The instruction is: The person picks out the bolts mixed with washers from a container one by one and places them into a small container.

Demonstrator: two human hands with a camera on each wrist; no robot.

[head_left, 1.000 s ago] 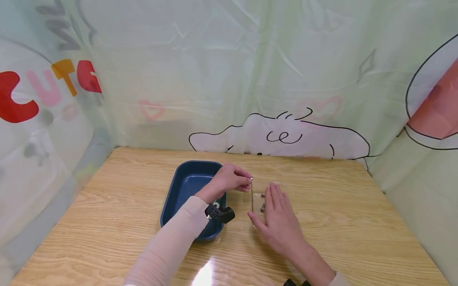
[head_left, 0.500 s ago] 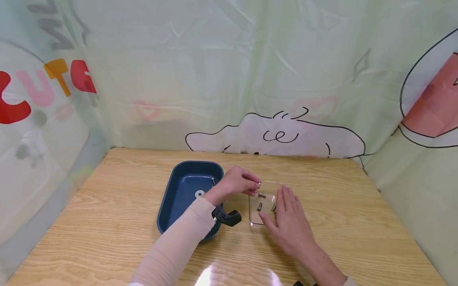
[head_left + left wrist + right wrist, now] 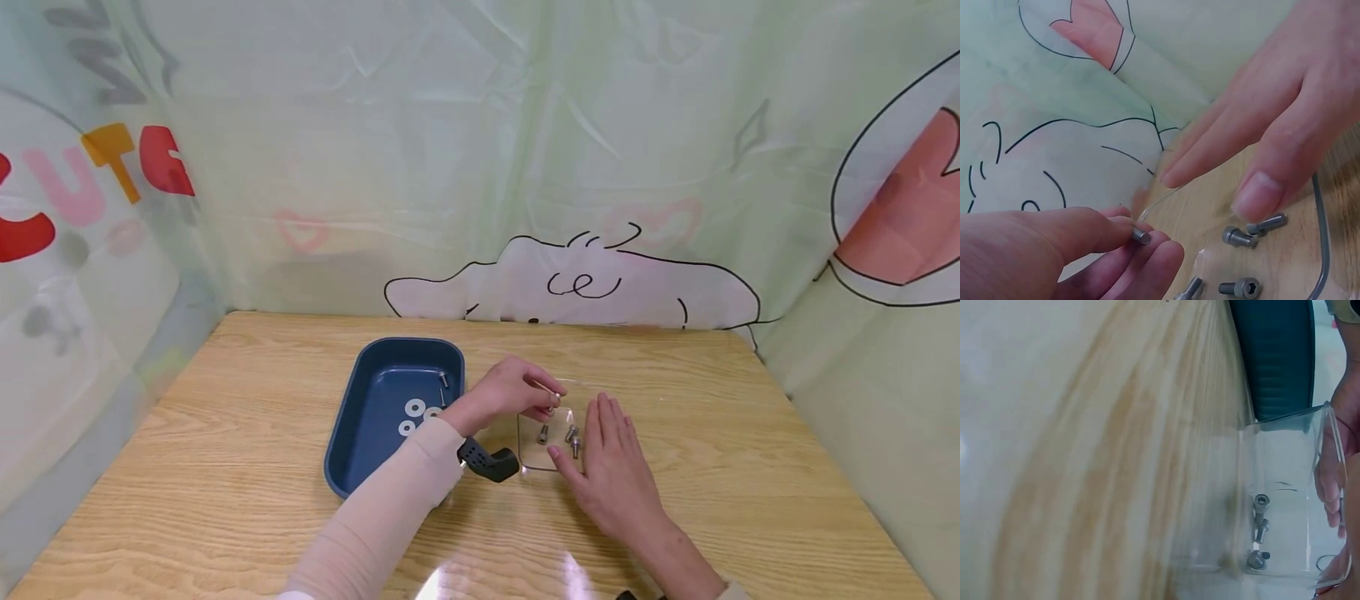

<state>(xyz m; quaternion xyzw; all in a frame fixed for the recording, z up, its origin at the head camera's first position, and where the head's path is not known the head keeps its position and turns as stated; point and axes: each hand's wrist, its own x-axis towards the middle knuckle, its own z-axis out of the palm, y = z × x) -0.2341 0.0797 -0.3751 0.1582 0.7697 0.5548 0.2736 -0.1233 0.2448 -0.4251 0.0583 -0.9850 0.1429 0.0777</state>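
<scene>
My left hand [image 3: 517, 390] pinches a small metal bolt [image 3: 1140, 235] between thumb and fingers, over the far part of a clear plastic box [image 3: 542, 468]. Several socket-head bolts [image 3: 1240, 287] lie loose on the bottom of this box. With its fingers straight, my right hand [image 3: 621, 471] rests along the box's right side, thumb near the front corner. In the left wrist view, the right thumb overlaps the box just above two of the bolts. The right wrist view shows the box wall [image 3: 1282, 447] from the side, with bolts [image 3: 1260, 515] behind it.
A dark blue tray [image 3: 347, 417] stands left of the box, partly under my left forearm. It holds several white washers [image 3: 415, 407] and some bolts [image 3: 443, 379]. A printed curtain [image 3: 360, 192] hangs along the back and sides of the wooden table [image 3: 225, 467].
My left hand has moved right with the bolt, from beside the tray to over the clear box. The right hand has shifted a little right, so more bolts in the box show.
</scene>
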